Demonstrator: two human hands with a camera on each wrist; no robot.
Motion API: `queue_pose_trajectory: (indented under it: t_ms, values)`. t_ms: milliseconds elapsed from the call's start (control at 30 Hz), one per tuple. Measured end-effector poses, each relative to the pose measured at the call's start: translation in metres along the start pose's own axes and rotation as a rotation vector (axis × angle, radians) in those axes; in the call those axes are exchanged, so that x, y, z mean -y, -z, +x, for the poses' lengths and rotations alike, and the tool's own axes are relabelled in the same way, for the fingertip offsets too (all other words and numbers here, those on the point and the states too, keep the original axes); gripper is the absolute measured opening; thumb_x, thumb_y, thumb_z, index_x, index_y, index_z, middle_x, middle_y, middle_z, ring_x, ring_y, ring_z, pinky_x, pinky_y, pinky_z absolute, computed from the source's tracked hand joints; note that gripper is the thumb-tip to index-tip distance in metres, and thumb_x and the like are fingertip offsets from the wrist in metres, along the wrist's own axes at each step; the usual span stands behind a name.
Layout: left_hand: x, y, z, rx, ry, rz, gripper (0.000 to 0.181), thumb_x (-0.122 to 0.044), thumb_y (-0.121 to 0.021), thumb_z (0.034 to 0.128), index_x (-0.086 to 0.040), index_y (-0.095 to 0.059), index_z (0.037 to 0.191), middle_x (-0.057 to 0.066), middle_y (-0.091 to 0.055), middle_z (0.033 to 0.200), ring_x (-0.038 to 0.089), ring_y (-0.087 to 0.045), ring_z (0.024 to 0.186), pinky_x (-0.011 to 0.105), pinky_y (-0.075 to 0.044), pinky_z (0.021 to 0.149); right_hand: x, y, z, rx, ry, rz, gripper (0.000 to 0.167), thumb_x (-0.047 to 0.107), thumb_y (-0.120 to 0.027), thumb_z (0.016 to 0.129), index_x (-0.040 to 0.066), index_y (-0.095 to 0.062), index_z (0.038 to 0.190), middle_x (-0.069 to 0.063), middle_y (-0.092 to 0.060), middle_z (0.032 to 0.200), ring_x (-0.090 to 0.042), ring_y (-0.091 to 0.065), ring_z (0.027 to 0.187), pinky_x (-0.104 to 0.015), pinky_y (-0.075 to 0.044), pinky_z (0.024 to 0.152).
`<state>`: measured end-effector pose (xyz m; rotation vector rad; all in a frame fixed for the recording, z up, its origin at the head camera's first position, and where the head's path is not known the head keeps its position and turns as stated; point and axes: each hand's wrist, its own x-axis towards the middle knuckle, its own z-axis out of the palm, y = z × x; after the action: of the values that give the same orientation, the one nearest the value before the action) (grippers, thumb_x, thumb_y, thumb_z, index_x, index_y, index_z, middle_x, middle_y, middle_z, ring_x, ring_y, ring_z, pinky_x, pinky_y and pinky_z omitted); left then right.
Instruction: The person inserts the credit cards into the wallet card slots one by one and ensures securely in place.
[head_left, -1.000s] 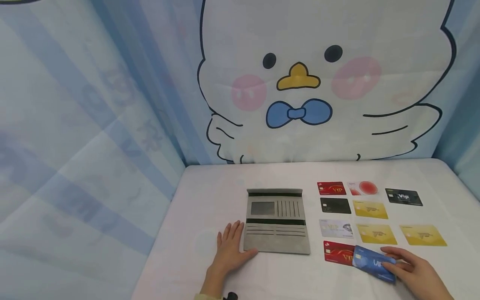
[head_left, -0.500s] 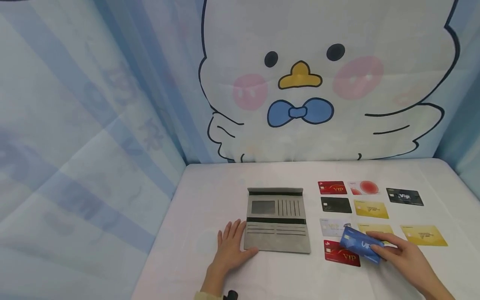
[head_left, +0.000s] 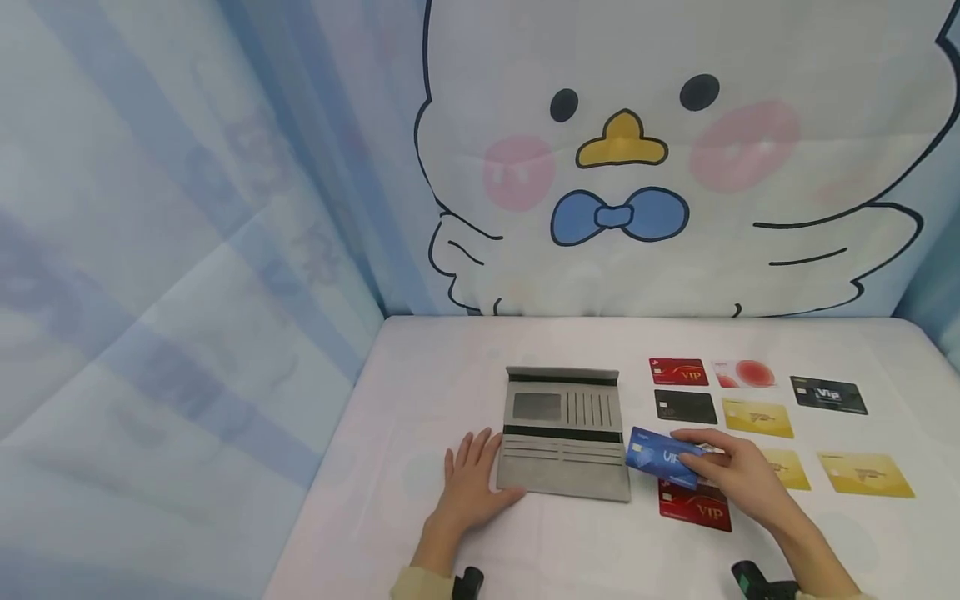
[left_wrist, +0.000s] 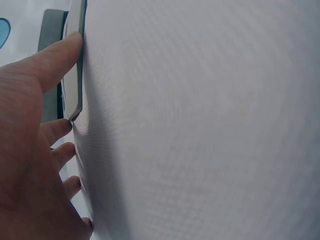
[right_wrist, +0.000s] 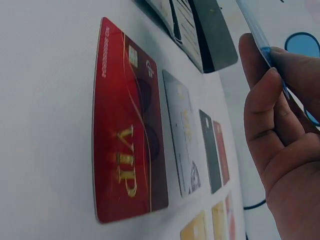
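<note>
An unfolded grey card wallet (head_left: pixel 564 482), with rows of slots and a clear window, lies on the table. My left hand (head_left: pixel 471 493) rests at its near left corner with fingers spread, the thumb (left_wrist: pixel 62 55) touching its front edge. Between thumb and fingers my right hand (head_left: pixel 742 479) pinches a blue VIP card (head_left: pixel 656 454), raised above the table just right of the wallet. Under and beside that card lies a red VIP card (head_left: pixel 697 508). A silver card (right_wrist: pixel 181 132), mostly hidden in the head view, shows in the right wrist view.
More cards lie in rows on the right: a red one (head_left: pixel 678 372), a white one with a red circle (head_left: pixel 750 374), two dark ones (head_left: pixel 686 407), and several gold ones (head_left: pixel 866 475). A printed curtain (head_left: pixel 615 267) hangs behind the white table (head_left: pixel 435 375).
My right hand has carried the blue card up and left, off the front red card and over to the wallet's right edge. The left hand keeps its place at the wallet. The head view has shifted slightly.
</note>
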<state>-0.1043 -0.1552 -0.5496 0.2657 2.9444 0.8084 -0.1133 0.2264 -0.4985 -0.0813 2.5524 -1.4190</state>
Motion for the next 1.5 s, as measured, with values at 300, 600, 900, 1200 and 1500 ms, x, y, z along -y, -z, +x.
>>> queue_pose_trajectory:
  t_ms: [300,600,900,1200,1500]
  values:
    - [-0.004,0.001,0.003,0.000,-0.021,0.001,0.086,-0.051,-0.074,0.0853,-0.009,-0.041,0.153,0.017,-0.034,0.159,0.043,-0.021,0.147,0.069,-0.009,0.114,0.013,-0.021,0.024,-0.003,0.165,0.007,0.038,0.011,-0.069,0.096,-0.001,-0.063,0.132,-0.031,-0.054,0.133,-0.026,-0.063,0.090,-0.022,-0.056,0.073]
    - [0.000,-0.001,0.002,0.005,0.015,0.015,0.081,-0.055,-0.067,0.0888,-0.011,-0.042,0.153,0.014,-0.033,0.160,0.040,-0.019,0.148,0.067,-0.008,0.115,0.024,-0.044,0.045,-0.009,0.196,0.033,0.036,0.009,-0.068,0.097,0.003,-0.064,0.131,-0.025,-0.058,0.129,-0.024,-0.062,0.085,-0.022,-0.056,0.070]
    - [-0.003,-0.004,0.004,-0.041,-0.010,0.019,0.071,-0.052,-0.064,0.0924,-0.017,-0.045,0.151,0.015,-0.036,0.156,0.043,-0.024,0.144,0.072,-0.012,0.111,0.040,-0.067,0.063,0.023,0.192,0.030,0.031,0.004,-0.067,0.096,0.000,-0.063,0.126,-0.023,-0.060,0.126,-0.028,-0.067,0.094,-0.045,-0.058,0.087]
    - [-0.007,-0.005,0.000,-0.019,-0.044,0.023,0.073,-0.047,-0.065,0.0933,-0.013,-0.042,0.154,0.004,-0.035,0.160,0.039,-0.024,0.147,0.073,-0.011,0.111,0.049,-0.081,0.078,0.030,0.183,0.036,0.030,0.003,-0.066,0.096,0.001,-0.064,0.125,-0.020,-0.061,0.123,-0.027,-0.065,0.093,-0.044,-0.058,0.085]
    - [0.001,0.000,0.001,-0.020,-0.063,0.079,0.071,-0.049,-0.067,0.0916,-0.014,-0.047,0.151,0.004,-0.046,0.153,0.035,-0.033,0.142,0.067,-0.022,0.109,0.052,-0.100,0.084,0.037,0.273,0.003,0.025,-0.002,-0.067,0.093,0.002,-0.066,0.118,-0.016,-0.065,0.115,-0.028,-0.062,0.098,-0.047,-0.056,0.087]
